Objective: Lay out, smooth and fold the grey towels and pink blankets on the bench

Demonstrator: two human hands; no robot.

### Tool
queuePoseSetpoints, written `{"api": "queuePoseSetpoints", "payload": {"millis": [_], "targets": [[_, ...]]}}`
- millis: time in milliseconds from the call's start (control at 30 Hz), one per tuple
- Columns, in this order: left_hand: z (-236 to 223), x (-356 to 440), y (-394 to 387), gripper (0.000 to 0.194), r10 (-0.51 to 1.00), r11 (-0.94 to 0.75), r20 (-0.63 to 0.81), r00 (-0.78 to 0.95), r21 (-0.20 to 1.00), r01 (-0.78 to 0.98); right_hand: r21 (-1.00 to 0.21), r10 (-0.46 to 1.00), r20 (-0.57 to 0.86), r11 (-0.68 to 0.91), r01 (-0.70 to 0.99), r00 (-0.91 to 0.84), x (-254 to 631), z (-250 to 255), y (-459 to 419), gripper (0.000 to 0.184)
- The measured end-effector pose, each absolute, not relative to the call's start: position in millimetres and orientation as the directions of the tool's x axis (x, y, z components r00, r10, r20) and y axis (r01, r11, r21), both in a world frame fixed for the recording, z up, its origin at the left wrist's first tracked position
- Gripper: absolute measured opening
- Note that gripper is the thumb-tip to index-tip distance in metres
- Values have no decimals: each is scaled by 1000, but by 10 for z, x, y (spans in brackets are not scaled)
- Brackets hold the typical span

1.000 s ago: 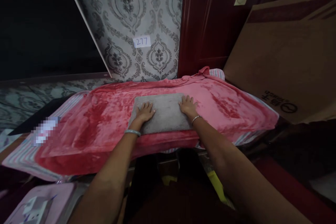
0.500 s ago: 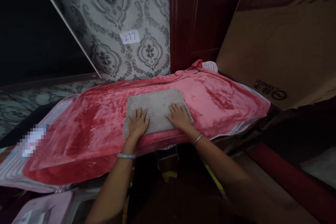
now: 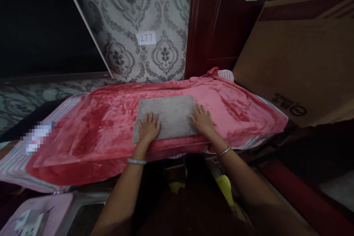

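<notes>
A folded grey cloth (image 3: 168, 112) lies flat on a pink plush blanket (image 3: 105, 125) that covers a low table. My left hand (image 3: 148, 128) rests palm down on the cloth's near left corner, fingers spread. At the cloth's right edge my right hand (image 3: 201, 118) lies flat too, fingers stretched out, partly on the blanket. Neither hand holds anything. A bracelet circles each wrist.
A large cardboard box (image 3: 301, 55) leans at the right, close to the blanket's end. A dark red wooden door (image 3: 218, 22) and patterned wallpaper with a "277" label (image 3: 146, 38) stand behind. A striped cloth (image 3: 16, 169) shows under the blanket. A pink item (image 3: 35, 217) sits at lower left.
Both hands slid along the grey cloth: towards me at first, then the right hand moved out to the cloth's right edge. The camera view shifted slightly.
</notes>
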State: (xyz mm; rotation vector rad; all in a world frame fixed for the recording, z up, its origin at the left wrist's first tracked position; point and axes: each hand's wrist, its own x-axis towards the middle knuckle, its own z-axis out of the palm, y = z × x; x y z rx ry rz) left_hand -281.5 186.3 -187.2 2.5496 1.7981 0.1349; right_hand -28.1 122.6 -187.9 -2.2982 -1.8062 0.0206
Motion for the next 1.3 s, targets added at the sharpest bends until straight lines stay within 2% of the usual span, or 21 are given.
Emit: {"api": "queuePoseSetpoints", "payload": {"millis": [67, 133, 300, 400, 500, 600, 767, 967, 1167, 1300], "targets": [[-1877, -2815, 1862, 61, 943, -331, 62, 328, 68, 941, -199, 973, 186, -100, 975, 138, -455, -1741, 1456, 64], [-1890, -2814, 1852, 60, 945, -326, 61, 322, 68, 943, -226, 981, 187, -8, 974, 51, -682, -1629, 1711, 65], [-1917, -2844, 1835, 60, 945, -327, 57, 323, 81, 941, -263, 988, 142, 88, 961, -51, -1180, -1495, 2285, 62], [-1827, -2909, 1955, 55, 947, -321, 39, 319, 138, 937, -263, 989, 120, 119, 957, -89, -1319, -1482, 2531, 58], [-1660, -2972, 2222, 52, 961, -265, 136, 241, 203, 943, -261, 984, 129, 155, 953, -124, -1396, -1487, 2694, 57], [-1577, -2970, 2510, 56, 964, -192, 222, 146, 203, 960, -236, 969, 180, 211, 948, -171, -1479, -1555, 2764, 56], [-1760, -2875, 2676, 58, 984, -154, 110, 140, 139, 978, -200, 946, 139, 315, 928, -291, -1609, -1831, 2734, 55], [-1842, -2888, 2673, 60, 977, -189, 126, 174, 116, 975, -213, 973, 106, 225, 951, -206, -1347, -1901, 2788, 60], [-1830, -2891, 2716, 60, 980, -180, 109, 167, 126, 976, -155, 993, 83, -69, 986, 82, -440, -1972, 2664, 63], [-1852, -2871, 2692, 60, 978, -187, 117, 170, 152, 971, -176, 968, 28, -241, 954, 249, -41, -2056, 2436, 66]]}}
